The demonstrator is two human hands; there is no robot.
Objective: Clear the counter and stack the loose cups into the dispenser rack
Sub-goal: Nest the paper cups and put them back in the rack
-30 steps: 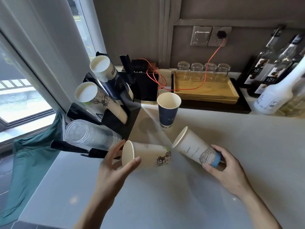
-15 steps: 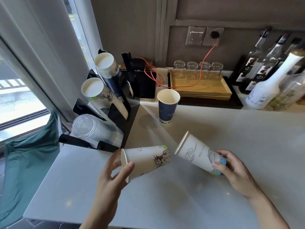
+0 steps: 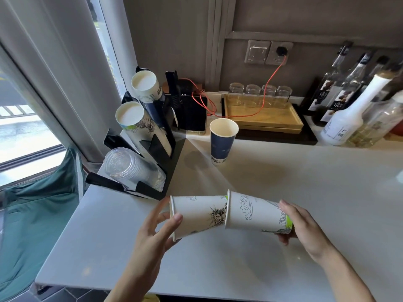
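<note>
Cups meet now: left hand (image 3: 150,234) grips the white cup (image 3: 196,214), its base entering the right hand (image 3: 305,227)'s second cup (image 3: 255,212) — nesting begins.

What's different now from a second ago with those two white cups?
The hands brought the cups together: the left cup, held by the left hand, now has its base slipped into the mouth of the right cup, held by the right hand. Earlier they were apart, mouths pointing left. Both grips stayed. The blue cup and rack did not move.
</note>
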